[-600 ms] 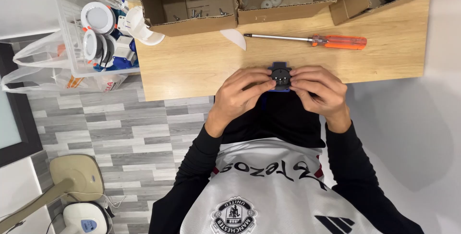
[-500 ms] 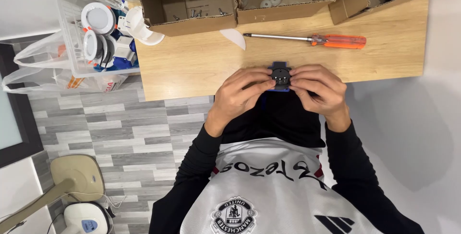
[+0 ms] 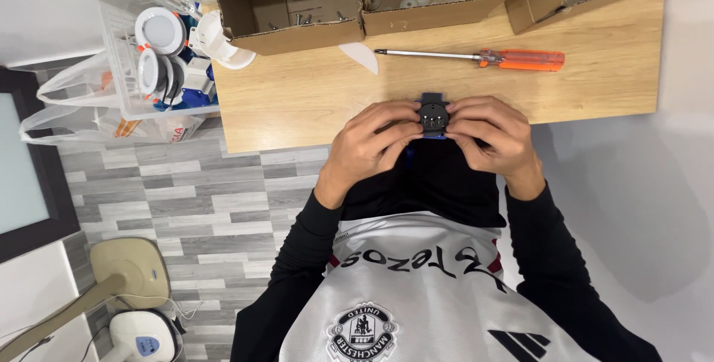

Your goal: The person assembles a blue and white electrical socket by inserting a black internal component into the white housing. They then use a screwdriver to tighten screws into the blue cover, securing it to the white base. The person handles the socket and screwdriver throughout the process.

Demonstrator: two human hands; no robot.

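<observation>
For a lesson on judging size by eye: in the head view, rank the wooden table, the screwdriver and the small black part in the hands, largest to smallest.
1. Table
2. Screwdriver
3. Black part, held by both the left hand and the right hand; being nearer the camera may enlarge it, yet it looks smallest.

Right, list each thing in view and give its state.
small black and blue part: held by both hands over the table edge
left hand: gripping the part
right hand: gripping the part
screwdriver: lying flat, untouched
cardboard boxes: open
</observation>
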